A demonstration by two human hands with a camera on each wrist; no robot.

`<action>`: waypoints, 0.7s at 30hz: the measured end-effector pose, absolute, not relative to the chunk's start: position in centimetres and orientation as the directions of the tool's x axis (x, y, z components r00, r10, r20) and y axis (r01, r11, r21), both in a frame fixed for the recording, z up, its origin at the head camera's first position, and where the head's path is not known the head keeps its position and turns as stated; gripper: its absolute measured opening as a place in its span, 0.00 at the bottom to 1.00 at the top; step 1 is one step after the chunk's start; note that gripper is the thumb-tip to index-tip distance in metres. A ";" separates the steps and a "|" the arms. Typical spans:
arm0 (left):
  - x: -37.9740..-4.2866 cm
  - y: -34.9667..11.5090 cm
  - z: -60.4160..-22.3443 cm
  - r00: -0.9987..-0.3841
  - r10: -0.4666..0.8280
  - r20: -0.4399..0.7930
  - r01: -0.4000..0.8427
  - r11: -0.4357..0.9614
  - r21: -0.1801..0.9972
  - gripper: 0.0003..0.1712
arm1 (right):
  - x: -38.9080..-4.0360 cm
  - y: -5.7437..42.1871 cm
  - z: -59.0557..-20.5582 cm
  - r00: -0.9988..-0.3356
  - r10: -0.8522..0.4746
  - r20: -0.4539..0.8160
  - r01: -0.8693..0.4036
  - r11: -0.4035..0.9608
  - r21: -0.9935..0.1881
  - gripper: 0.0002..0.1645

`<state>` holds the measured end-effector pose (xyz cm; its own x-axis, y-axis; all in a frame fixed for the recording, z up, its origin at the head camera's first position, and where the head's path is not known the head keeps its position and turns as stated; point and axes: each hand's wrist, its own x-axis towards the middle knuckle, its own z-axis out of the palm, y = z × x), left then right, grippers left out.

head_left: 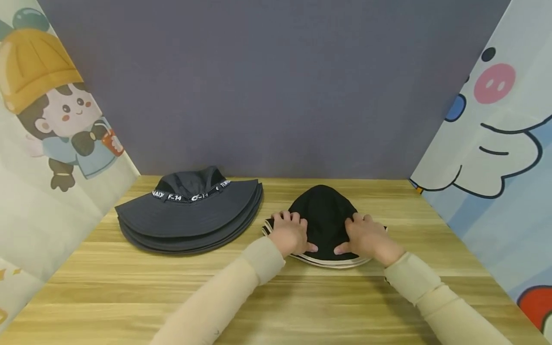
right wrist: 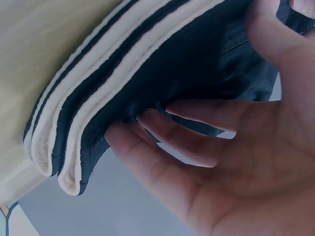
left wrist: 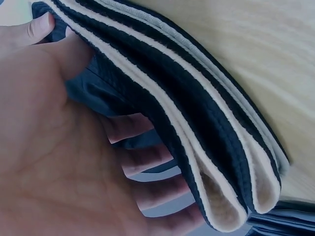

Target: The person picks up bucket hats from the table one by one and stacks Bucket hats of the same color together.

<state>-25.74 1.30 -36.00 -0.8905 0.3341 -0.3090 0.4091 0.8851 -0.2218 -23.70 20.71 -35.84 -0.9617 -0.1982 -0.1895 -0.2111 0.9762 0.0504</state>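
Several black bucket hats with cream-edged brims lie nested in a stack, the top black hat showing its pointed crown. My left hand rests on the left side of its brim, fingers spread and thumb toward the front. On the right side, my right hand touches the brim in the same way. The left wrist view shows the layered cream brim edges curving past the fingers. In the right wrist view, relaxed fingers lie against the dark fabric, below the striped brims.
A stack of dark grey wide-brimmed hats with a lettered band stands to the left on the wooden table. Behind is a grey panel. Cartoon-printed walls slant along both sides.
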 end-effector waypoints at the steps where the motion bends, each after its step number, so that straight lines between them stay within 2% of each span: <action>1: -25.9 1.4 -36.0 -0.891 0.331 -0.312 0.407 0.887 -0.220 0.50 | -23.9 20.8 -35.8 -0.961 -0.195 -0.195 -0.208 0.977 0.051 0.58; 14: -27.6 2.8 -36.5 -0.889 0.340 -0.308 0.403 0.899 -0.171 0.49 | -25.1 22.4 -35.5 -0.961 -0.163 -0.221 -0.175 0.984 0.033 0.58; 21: -28.0 3.4 -37.2 -0.894 0.362 -0.266 0.413 0.895 -0.170 0.48 | -25.7 23.2 -35.9 -0.963 -0.132 -0.236 -0.139 0.990 0.016 0.59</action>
<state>-28.02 3.44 -37.24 -0.8935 0.3620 -0.2656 0.4130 0.8948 -0.1697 -25.73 23.22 -35.89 -0.9628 -0.1316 -0.2360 -0.1393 0.9901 0.0162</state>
